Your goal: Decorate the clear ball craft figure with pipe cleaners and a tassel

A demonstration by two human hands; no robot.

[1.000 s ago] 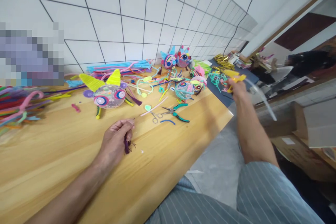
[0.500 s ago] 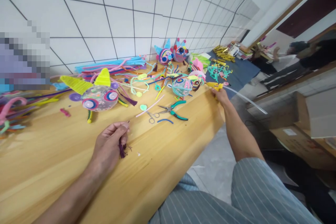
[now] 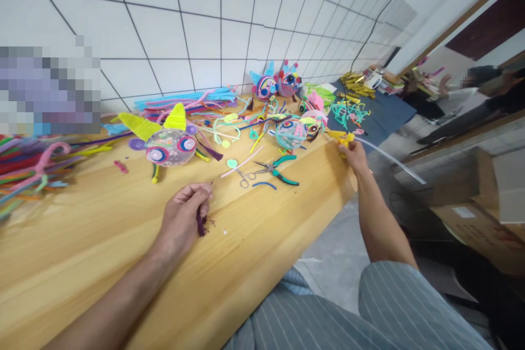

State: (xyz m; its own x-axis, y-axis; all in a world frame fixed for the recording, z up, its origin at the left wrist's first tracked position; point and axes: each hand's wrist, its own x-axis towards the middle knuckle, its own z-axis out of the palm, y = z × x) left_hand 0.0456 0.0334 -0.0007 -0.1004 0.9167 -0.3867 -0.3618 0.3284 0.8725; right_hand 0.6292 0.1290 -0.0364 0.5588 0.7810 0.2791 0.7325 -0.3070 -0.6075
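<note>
My left hand (image 3: 186, 210) is closed in a pinch on a dark purple tassel (image 3: 202, 224), whose strands hang below the fingers over the wooden table (image 3: 262, 240). At the table's right edge my right hand (image 3: 355, 154) is wrapped around a yellow hot glue gun (image 3: 342, 137); a long clear glue stick (image 3: 394, 161) juts out of its back. Behind my left hand stands a clear ball figure (image 3: 172, 154) with yellow ears, blue-and-pink eyes and a tassel at its side. Between my hands lie teal-handled pliers (image 3: 281, 170) and small scissors (image 3: 245, 179).
Pipe cleaners (image 3: 188, 99) are heaped along the tiled wall, with another bunch (image 3: 24, 169) at far left. More decorated balls (image 3: 266, 87) stand at the back. Beyond them is a blue cloth (image 3: 379, 115) with golden bundles. A cardboard box (image 3: 471, 208) and a person (image 3: 471, 104) are at right.
The view has shifted slightly, so the table and both hands appear a little further right. My left hand still holds the tassel and my right hand the glue gun.
</note>
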